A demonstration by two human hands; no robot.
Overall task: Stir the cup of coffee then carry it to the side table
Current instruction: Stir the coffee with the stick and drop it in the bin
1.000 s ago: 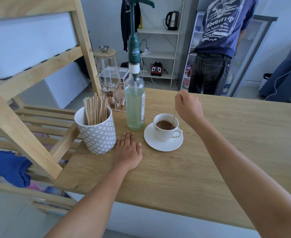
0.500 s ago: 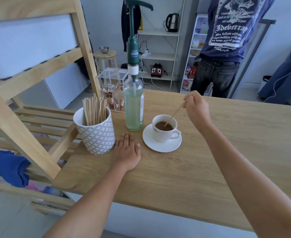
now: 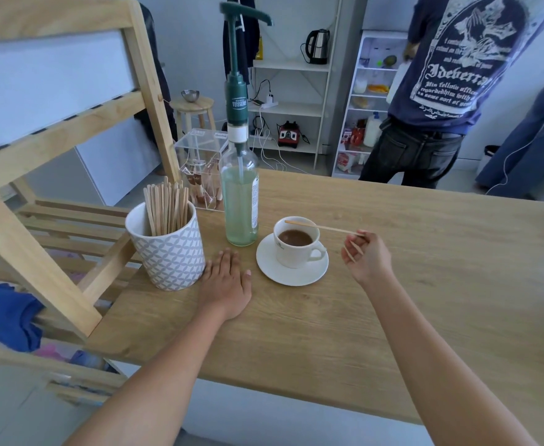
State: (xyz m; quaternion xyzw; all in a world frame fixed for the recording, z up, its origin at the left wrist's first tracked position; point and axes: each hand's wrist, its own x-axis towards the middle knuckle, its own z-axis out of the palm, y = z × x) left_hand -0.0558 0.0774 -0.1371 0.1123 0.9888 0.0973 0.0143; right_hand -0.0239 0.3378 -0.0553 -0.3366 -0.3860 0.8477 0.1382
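Observation:
A white cup (image 3: 296, 252) of brown coffee stands on a white saucer (image 3: 291, 275) on the wooden table (image 3: 393, 300). My right hand (image 3: 365, 255) is to the right of the cup, fingers pinched on a thin wooden stir stick (image 3: 319, 226). The stick lies nearly level above the cup's rim, out of the coffee, its far end over the cup's left side. My left hand (image 3: 227, 281) rests flat on the table, palm down, just left of the saucer, fingers spread a little and holding nothing.
A patterned pot (image 3: 167, 252) of several wooden sticks stands left of my left hand. A tall pump bottle (image 3: 239, 201) of pale green liquid is behind the saucer, a clear box (image 3: 200, 165) behind it. A wooden frame (image 3: 55, 188) flanks the table's left. Two people stand beyond the table's far edge.
My right hand has lifted the stick out of the coffee and swung down and to the right, laying the stick nearly level over the rim. The left hand has stayed put.

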